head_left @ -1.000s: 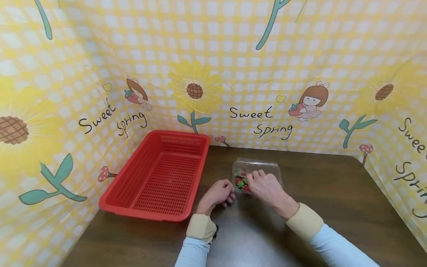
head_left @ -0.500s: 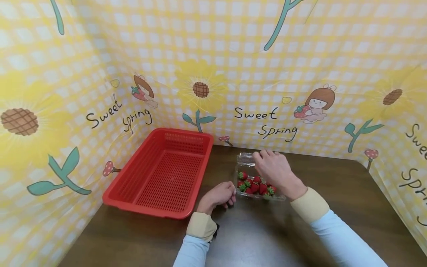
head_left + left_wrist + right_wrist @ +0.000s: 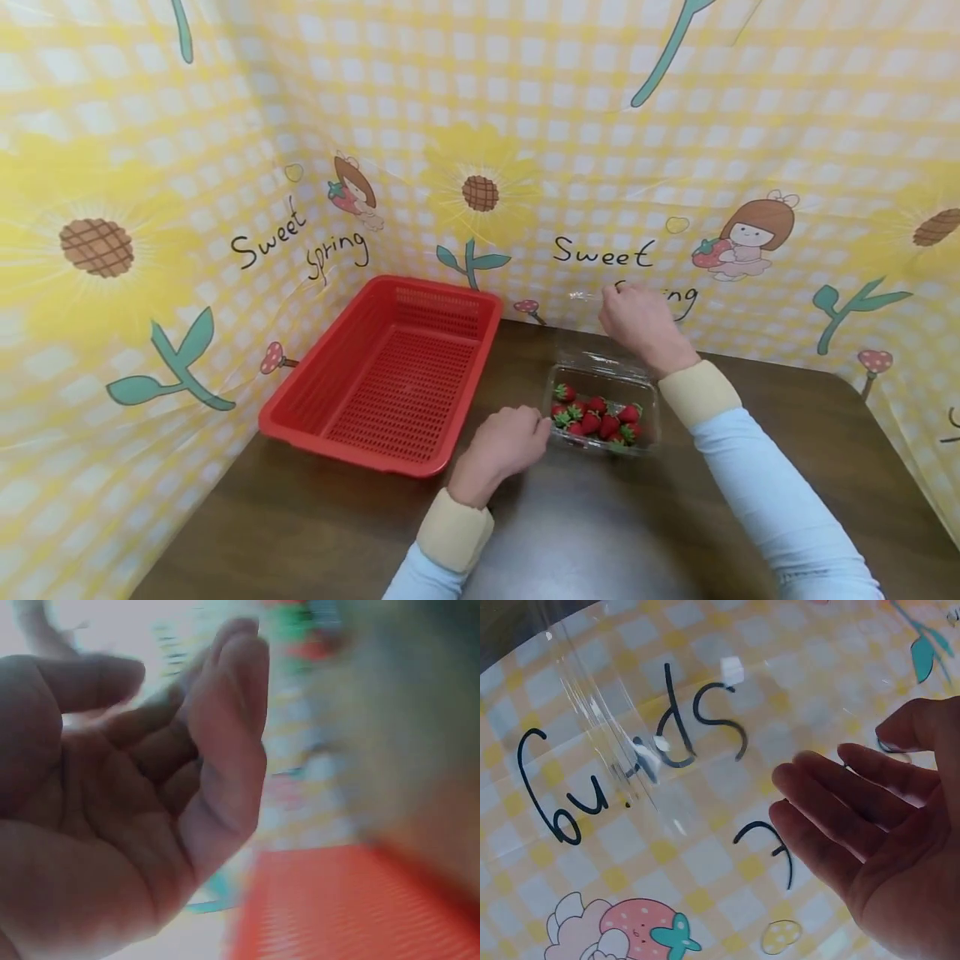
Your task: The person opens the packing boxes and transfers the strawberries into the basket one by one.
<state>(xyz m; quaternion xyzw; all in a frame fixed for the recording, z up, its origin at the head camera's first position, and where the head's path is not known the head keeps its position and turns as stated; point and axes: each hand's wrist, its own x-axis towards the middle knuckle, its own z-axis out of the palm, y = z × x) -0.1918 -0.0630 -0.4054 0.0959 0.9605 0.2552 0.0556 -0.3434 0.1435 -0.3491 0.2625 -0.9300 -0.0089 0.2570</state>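
A clear plastic clamshell box (image 3: 600, 448) with several red strawberries (image 3: 591, 423) stands in the middle of the table in the head view. Its hinged lid (image 3: 585, 342) is swung up at the back. My right hand (image 3: 637, 321) holds the upper edge of the lid with bent fingers. In the right wrist view, thumb and fingers flank the lid's edge, and the lid's creases (image 3: 615, 735) shine against the cloth. My left hand (image 3: 510, 442) is at the box's front left corner. Its fingers are loosely bent around nothing in the left wrist view.
A red perforated plastic basket (image 3: 442, 454) stands left of the box, nothing in it. The brown table (image 3: 570, 533) meets a yellow checked cloth (image 3: 585, 167) that hangs at the back and sides.
The right hand has moved up and back, swinging the lid from over the strawberries to upright. The left hand stays by the box's corner. The head view has shifted to the left.
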